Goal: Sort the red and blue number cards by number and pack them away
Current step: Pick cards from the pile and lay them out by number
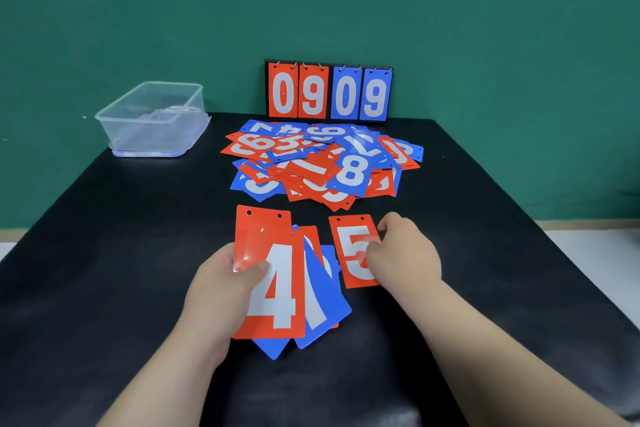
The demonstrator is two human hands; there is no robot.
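Sorting, early: left hand (221,282) grips fanned stack (327,305) topped by red 4 (277,291); right hand (407,255) pinches red 5 (351,253) beside it, probably due next atop the stack; unsorted pile (322,163) beyond.

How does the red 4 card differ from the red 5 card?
The red 4 card fronts a fan of red and blue cards gripped by the left hand; the red 5 card is alone, pinched by the right hand. The 4 card is nearer the camera than the 5 card. Both are red with two top holes.
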